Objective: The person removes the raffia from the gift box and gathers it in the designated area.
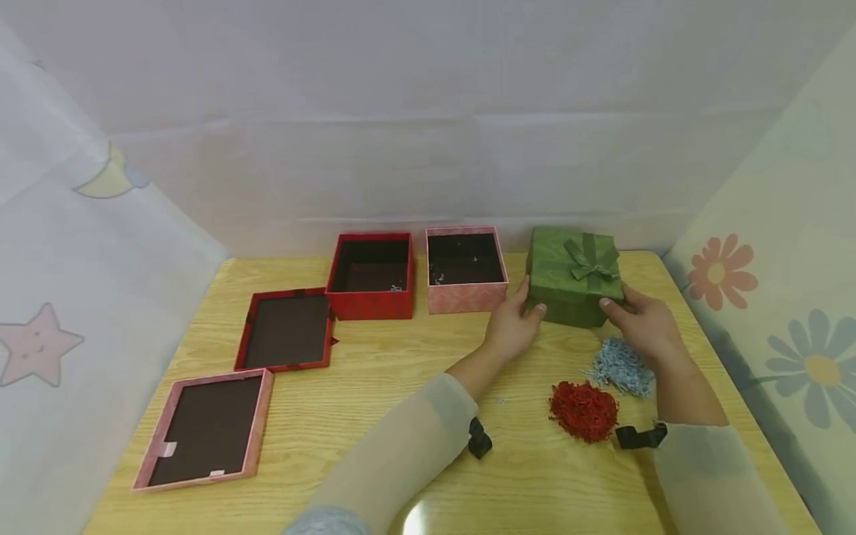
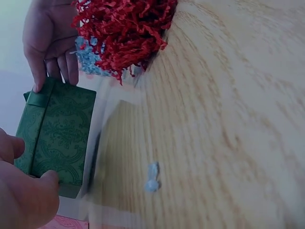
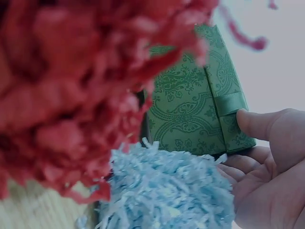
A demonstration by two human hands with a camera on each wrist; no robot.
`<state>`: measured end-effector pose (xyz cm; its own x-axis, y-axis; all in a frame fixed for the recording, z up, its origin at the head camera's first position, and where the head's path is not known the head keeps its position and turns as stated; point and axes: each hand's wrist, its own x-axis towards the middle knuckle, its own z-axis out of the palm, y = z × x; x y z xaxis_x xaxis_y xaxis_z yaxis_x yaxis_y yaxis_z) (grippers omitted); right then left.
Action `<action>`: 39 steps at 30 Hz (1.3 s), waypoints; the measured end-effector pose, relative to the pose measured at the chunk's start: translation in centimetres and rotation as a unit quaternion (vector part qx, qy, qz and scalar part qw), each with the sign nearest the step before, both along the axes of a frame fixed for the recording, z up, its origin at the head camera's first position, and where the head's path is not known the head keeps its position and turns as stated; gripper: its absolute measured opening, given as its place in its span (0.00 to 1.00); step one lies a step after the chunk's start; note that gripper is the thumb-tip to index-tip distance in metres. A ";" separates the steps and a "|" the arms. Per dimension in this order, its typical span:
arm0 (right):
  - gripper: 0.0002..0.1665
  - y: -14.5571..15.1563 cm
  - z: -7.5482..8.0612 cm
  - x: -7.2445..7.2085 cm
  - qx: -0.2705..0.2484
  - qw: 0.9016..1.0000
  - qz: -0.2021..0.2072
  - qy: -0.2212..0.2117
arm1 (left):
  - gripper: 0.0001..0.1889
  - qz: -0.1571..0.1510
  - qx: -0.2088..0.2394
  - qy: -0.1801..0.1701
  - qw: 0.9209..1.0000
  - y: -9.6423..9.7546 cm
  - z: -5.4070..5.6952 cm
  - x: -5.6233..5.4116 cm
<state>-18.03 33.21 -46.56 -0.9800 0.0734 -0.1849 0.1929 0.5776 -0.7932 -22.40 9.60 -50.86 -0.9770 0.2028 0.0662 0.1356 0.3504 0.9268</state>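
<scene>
A green gift box (image 1: 575, 279) with its bowed lid on top stands at the back right. My left hand (image 1: 513, 327) grips its left side, the thumb on the front face. On the other side my right hand (image 1: 645, 323) holds the right front corner, with its thumb over the ribbon band in the right wrist view. Damask patterning and the seam below the lid (image 2: 35, 124) show in the left wrist view. Just in front of the box lie light blue paper shreds (image 1: 622, 366) and a mound of red paper shreds (image 1: 584, 411).
Left of the green box stand a pink box (image 1: 466, 297) and a red box (image 1: 371, 305), both without lids, with bits of shred inside. A red lid (image 1: 287, 331) and a pink lid (image 1: 200, 431) lie upturned at the left. White cloth walls surround the wooden table (image 1: 374, 394).
</scene>
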 end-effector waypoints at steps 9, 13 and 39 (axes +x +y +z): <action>0.51 -0.7 1.7 0.9 -0.021 1.000 -0.016 0.000 | 0.40 -0.023 0.081 -0.048 0.995 -0.2 1.8 0.9; 0.49 -1.1 2.3 1.2 -0.016 0.999 -0.020 0.023 | 0.41 -0.024 0.067 -0.040 0.997 -0.5 2.5 1.0; 0.48 -4.5 5.7 4.4 -0.001 0.996 -0.046 0.072 | 0.40 -0.025 0.035 0.048 0.998 -4.8 5.9 3.9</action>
<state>-13.63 28.68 -40.89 -0.9855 0.1641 -0.0439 0.1299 0.5614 -0.8173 -18.49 4.76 -44.98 -0.9541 0.2433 0.1748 0.2407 0.2748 0.9309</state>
